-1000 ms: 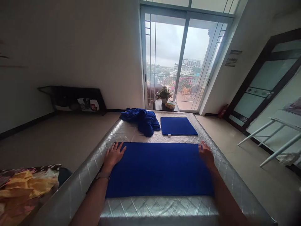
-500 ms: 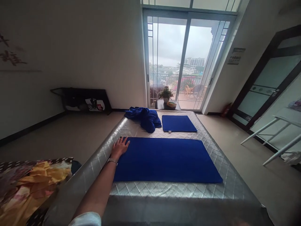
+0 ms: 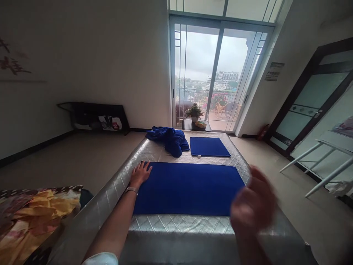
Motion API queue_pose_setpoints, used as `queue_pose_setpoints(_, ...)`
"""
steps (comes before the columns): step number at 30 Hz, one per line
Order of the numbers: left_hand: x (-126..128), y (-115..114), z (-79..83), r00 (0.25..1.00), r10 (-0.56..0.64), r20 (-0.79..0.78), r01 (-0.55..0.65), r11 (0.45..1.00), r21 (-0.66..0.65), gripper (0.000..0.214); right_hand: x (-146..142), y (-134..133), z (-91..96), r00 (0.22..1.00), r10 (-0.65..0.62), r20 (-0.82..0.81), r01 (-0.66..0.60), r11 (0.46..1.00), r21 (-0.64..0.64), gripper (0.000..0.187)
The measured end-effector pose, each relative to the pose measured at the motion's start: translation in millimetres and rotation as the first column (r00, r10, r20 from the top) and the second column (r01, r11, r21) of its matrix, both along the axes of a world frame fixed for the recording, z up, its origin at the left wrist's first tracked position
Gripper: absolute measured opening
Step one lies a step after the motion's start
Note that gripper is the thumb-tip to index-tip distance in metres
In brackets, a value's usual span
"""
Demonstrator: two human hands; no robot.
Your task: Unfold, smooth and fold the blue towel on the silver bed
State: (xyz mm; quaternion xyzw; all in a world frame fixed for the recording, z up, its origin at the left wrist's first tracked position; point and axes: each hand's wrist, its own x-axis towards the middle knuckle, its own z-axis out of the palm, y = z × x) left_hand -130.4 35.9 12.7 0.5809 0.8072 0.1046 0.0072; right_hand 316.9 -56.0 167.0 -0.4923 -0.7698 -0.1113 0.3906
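The left hand [image 3: 140,173] lies flat on the far left corner of the spread towel [image 3: 190,187], which lies on the mattress [image 3: 176,224]. Beyond this hand lies a crumpled cloth [image 3: 169,140], with a folded towel [image 3: 209,146] to its right.

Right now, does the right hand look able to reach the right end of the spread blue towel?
Probably yes: the right hand, blurred, hangs in the air right by that end of the spread blue towel, with nothing visible between them.
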Motion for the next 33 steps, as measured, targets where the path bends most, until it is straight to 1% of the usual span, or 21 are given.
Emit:
queue_pose_setpoints(2,-0.1,0.7,-0.9,1.0,0.007,-0.004,-0.007,1.0,0.007,0.065,-32.7,25.2,-5.5,0.984,0.115,-0.133,-0.11,0.993,0.048,0.051)
queue_pose_setpoints(3,-0.2,1.1,-1.4,1.0,0.01,-0.008,-0.01,1.0,0.009,0.065,-48.6,41.2,-12.9,0.967,0.177,-0.181,-0.173,0.984,0.038,0.045)
queue_pose_setpoints(4,-0.3,1.5,-2.1,1.0,0.013,-0.012,-0.013,1.0,0.009,0.065,-63.1,58.0,-23.5,0.956,0.218,-0.195,-0.225,0.974,-0.017,0.042)
queue_pose_setpoints(5,-0.5,2.0,-2.9,1.0,0.015,-0.016,-0.015,1.0,0.01,0.065,-75.4,74.3,-37.1,0.958,0.233,-0.167,-0.253,0.96,-0.115,0.041)
queue_pose_setpoints(6,-0.9,2.5,-4.1,1.0,0.015,-0.021,-0.014,1.0,0.014,0.065,-85.2,89.2,-52.6,0.972,0.216,-0.089,-0.232,0.939,-0.253,0.043)
queue_pose_setpoints(7,-1.5,3.0,-5.5,1.0,0.013,-0.024,-0.013,1.0,0.02,0.064,-92.3,101.9,-69.1,0.981,0.191,-0.011,-0.181,0.91,-0.373,0.045)
queue_pose_setpoints(8,-2.3,3.5,-7.2,1.0,0.013,-0.028,-0.012,1.0,0.028,0.064,-96.7,112.1,-85.2,0.981,0.185,0.063,-0.136,0.877,-0.46,0.048)
queue_pose_setpoints(9,-3.3,4.0,-8.9,0.999,0.012,-0.032,-0.011,0.999,0.037,0.064,-98.7,120.0,-99.9,0.977,0.175,0.123,-0.086,0.847,-0.525,0.051)
queue_pose_setpoints(11,-5.4,4.7,-11.9,0.999,0.009,-0.038,-0.007,0.999,0.05,0.064,-97.0,130.0,-122.2,0.968,0.15,0.202,-0.002,0.808,-0.589,0.056)
queue_pose_setpoints(13,-7.0,5.0,-13.4,0.999,0.01,-0.034,-0.008,0.999,0.046,0.064,-89.2,135.5,-133.6,0.962,0.133,0.24,0.042,0.793,-0.607,0.059)
queue_pose_setpoints(15,-7.6,5.0,-12.8,0.999,0.015,-0.033,-0.014,0.999,0.029,0.063,-75.4,139.8,-137.0,0.956,0.127,0.264,0.066,0.785,-0.615,0.061)
queue_pose_setpoints(17,-7.3,4.9,-11.1,0.999,0.02,-0.039,-0.02,1.0,0.011,0.063,-54.3,144.6,-136.9,0.95,0.107,0.294,0.107,0.773,-0.626,0.062)
queue_pose_setpoints(19,-6.8,5.0,-9.6,0.999,0.029,-0.042,-0.029,1.0,-0.002,0.063,-24.8,149.7,-136.3,0.942,0.066,0.33,0.167,0.759,-0.629,0.063)
queue_pose_setpoints(21,-6.9,5.2,-9.2,0.999,0.039,-0.037,-0.04,0.999,-0.015,0.063,11.2,154.3,-136.4,0.931,0.011,0.365,0.237,0.743,-0.626,0.063)
queue_pose_setpoints(24,-8.0,5.7,-10.2,0.999,0.04,-0.034,-0.041,0.999,-0.02,0.064,65.5,159.0,-137.0,0.906,-0.11,0.409,0.362,0.703,-0.612,0.064)
queue_pose_setpoints(26,-8.6,5.9,-10.9,0.999,0.027,-0.039,-0.028,0.999,-0.018,0.064,92.0,160.7,-137.5,0.886,-0.187,0.424,0.429,0.676,-0.599,0.065)
queue_pose_setpoints(27,-8.9,5.8,-10.9,0.999,0.021,-0.042,-0.022,1.0,-0.019,0.065,100.6,161.1,-137.8,0.879,-0.216,0.425,0.45,0.669,-0.591,0.065)
queue_pose_setpoints(29,-9.5,5.2,-10.2,0.999,0.013,-0.043,-0.014,0.999,-0.035,0.066,108.6,161.5,-138.7,0.871,-0.255,0.42,0.473,0.665,-0.578,0.065)
queue_pose_setpoints(33,-13.1,2.7,-5.1,0.998,-0.016,-0.061,0.012,0.997,-0.075,0.067,105.2,161.7,-141.5,0.865,-0.295,0.405,0.489,0.67,-0.558,0.064)
